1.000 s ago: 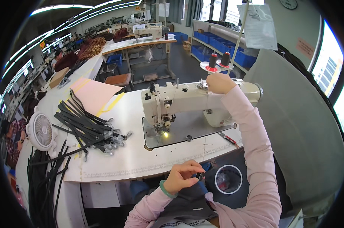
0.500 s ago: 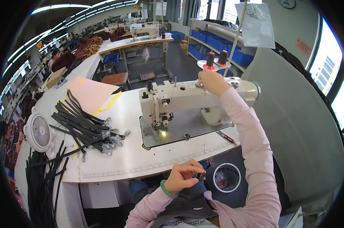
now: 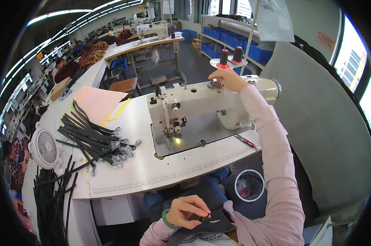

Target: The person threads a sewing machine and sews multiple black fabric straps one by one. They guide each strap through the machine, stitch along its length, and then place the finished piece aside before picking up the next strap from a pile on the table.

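Note:
My left hand [image 3: 188, 211] is closed in a pinch over my lap, in front of the table edge. Between thumb and fingers is a small dark bobbin [image 3: 201, 218], mostly covered by the fingertips. My right hand [image 3: 230, 80] reaches forward over the arm of a cream sewing machine [image 3: 202, 92]. Its fingers are drawn together just above the small round winder [image 3: 214, 85] on top; what they hold, if anything, cannot be made out. A thin thread runs down from the machine top toward my left hand. Behind my right hand stand two dark thread cones [image 3: 223, 59] on red bases.
Black straps with clear-wrapped ends [image 3: 97, 141] lie left of the machine, beside a white fan [image 3: 44, 145]. Red-handled snips [image 3: 246, 141] rest at the table's right. Below is a white-rimmed bin [image 3: 250, 171]. A grey panel [image 3: 329, 123] stands at the right.
My left hand has moved down and closer to my body with the bobbin. My right hand stays over the machine top, its fingers shifted slightly, with the winder now showing below them.

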Available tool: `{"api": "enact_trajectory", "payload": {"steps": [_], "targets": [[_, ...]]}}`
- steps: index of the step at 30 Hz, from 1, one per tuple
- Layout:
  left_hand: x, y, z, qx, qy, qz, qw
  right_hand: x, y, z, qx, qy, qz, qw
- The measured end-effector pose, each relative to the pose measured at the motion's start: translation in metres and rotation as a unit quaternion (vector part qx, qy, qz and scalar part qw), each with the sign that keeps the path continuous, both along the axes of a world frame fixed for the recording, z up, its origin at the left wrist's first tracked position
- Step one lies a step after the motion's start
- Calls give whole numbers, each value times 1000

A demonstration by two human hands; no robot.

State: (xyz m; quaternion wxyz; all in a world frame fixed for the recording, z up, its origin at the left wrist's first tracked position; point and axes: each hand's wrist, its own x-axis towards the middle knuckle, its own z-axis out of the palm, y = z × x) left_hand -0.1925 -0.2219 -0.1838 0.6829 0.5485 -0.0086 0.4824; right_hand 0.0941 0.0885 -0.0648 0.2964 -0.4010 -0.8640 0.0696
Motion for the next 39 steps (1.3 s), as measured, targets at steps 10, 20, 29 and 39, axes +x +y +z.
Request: {"api": "enact_trajectory", "payload": {"steps": [10,20,29,39], "targets": [[-12,-1,2,74,12,120,990,6,-61,-3,279,111,-121,946],[-23,-7,4,129,43,310,941,70,-172,-229,90,-146,-378,910],[-23,1,13,300,60,359,882,-6,-124,-63,175,98,-277,940],[-31,6,22,232,1,375,898,-12,-95,-30,178,-113,-337,918]]}}
